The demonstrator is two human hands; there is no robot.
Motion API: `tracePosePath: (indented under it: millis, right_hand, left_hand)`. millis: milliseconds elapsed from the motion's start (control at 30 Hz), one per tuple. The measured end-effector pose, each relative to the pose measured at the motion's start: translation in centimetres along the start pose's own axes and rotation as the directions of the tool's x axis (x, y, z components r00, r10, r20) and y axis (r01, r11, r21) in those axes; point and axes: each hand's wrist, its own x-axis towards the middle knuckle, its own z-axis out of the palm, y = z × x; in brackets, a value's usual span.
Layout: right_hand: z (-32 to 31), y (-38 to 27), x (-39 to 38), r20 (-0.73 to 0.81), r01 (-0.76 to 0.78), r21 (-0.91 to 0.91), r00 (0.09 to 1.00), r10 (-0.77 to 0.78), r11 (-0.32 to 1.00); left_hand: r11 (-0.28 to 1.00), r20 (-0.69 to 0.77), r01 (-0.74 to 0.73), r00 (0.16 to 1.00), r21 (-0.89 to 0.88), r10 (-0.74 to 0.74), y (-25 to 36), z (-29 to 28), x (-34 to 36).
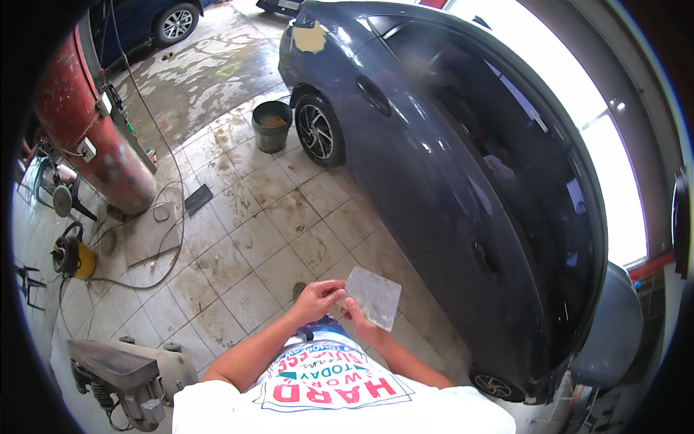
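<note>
In front of my body is a flat, square grey plate [376, 295] with smears along its edges. My right hand [359, 318] grips it from below, thumb on its near left side. My left hand [318, 300] is beside the plate's left edge with its fingers pinched together. Whatever lies between those fingers is too small to make out. A dark grey car [426, 188] stands to the right of both hands, apart from them. High on its far end shows a beige, filler-like patch [309, 37].
A dark bucket [272, 126] stands by the car's wheel [319, 131]. To the left are a red pillar [94, 130], a yellow-and-black machine [74, 253] and a hose [137, 286] looping over the stained tiles [253, 249]. An air compressor [130, 372] sits at lower left.
</note>
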Motion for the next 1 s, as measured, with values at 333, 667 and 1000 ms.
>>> tracePosePath:
  millis: [333,667,1000]
  right_hand:
    - [6.1,-18.3,34.6,0.82,0.692,-0.332,0.548,-0.166,0.642]
    - [14.5,-37.1,58.9,0.525,0.308,-0.808,0.763,0.376,0.502]
    - [13.7,-40.6,77.0,-0.024,-0.302,-0.483,0.943,0.332,0.822]
  left_hand:
    - [0.964,-0.37,-0.127,0.928,-0.233,0.033,7.9,-23.7,14.6]
    - [0.985,0.176,-0.167,0.972,0.04,0.157,19.6,-42.0,37.9]
    - [0.919,0.027,0.025,1.0,-0.394,-0.015,25.8,-47.0,62.7]
